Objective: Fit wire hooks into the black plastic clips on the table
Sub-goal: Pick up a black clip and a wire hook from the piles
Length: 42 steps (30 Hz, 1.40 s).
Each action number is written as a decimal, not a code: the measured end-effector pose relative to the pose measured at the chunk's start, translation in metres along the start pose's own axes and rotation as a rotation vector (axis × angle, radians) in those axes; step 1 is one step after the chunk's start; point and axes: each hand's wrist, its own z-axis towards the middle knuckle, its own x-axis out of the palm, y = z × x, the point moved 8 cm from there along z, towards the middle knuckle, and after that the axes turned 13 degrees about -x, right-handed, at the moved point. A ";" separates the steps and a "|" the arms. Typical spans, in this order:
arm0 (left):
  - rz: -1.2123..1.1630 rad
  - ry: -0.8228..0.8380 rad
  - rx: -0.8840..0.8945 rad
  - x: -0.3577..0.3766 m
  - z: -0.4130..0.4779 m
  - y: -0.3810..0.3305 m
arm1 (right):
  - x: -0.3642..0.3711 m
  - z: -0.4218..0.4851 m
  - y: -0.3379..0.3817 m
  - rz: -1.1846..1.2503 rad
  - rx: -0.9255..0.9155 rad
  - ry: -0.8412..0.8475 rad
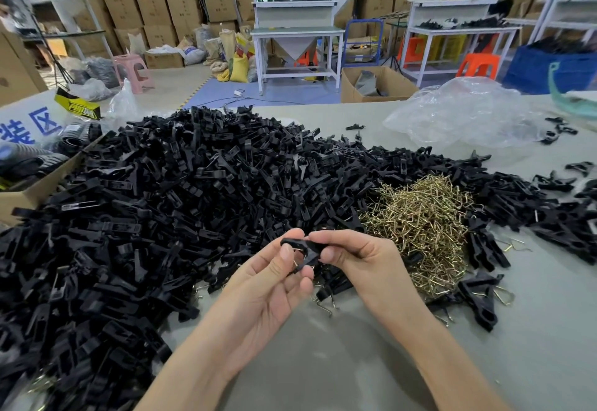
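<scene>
Both hands hold one black plastic clip (305, 250) just above the table's near middle. My left hand (274, 281) pinches its left end between thumb and forefinger. My right hand (358, 257) grips its right end with curled fingers. A thin wire hook (296, 261) shows at the clip, partly hidden by my fingers. A huge heap of black clips (181, 191) covers the table's left and middle. To the right of my hands lies a pile of brass-coloured wire hooks (423, 216).
The grey table (355, 362) has bare surface in front of me. Several clips with hooks fitted (478, 297) lie at the right. A cardboard box (29, 191) stands at the left edge and a clear plastic bag (465, 113) at the far right. Workbenches and stacked cartons stand behind.
</scene>
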 end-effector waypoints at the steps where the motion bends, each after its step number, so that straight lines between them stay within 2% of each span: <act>1: 0.020 0.015 -0.005 0.001 0.000 0.001 | 0.001 0.000 0.002 0.012 -0.012 0.006; 4: 0.061 0.043 -0.042 0.004 0.000 0.005 | 0.002 0.000 0.006 0.081 -0.016 0.012; 8: 0.164 0.093 -0.056 0.008 -0.004 0.006 | 0.002 -0.001 0.006 0.056 -0.008 0.028; 14: 0.097 0.111 -0.074 0.006 -0.006 0.004 | 0.002 -0.001 0.005 -0.011 0.012 0.030; 42: 0.156 0.040 -0.119 0.003 -0.007 0.006 | 0.001 0.000 0.000 0.114 0.011 0.047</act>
